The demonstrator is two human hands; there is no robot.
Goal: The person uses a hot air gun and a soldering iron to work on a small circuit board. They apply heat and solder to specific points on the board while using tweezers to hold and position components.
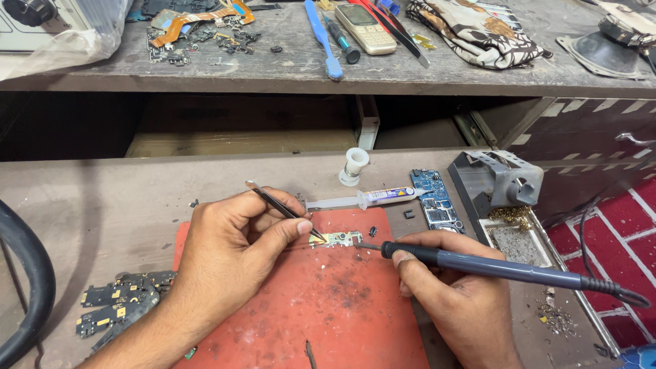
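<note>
Head view: my left hand pinches tweezers with the tips down on the small gold board, pinning it on the red mat. My right hand, at 4 o'clock from it, grips the soldering iron, tip touching the board. Looks like mid-solder; the next move needs a steady tip. Flux syringe sits at 12 o'clock, blue board at 1.
</note>
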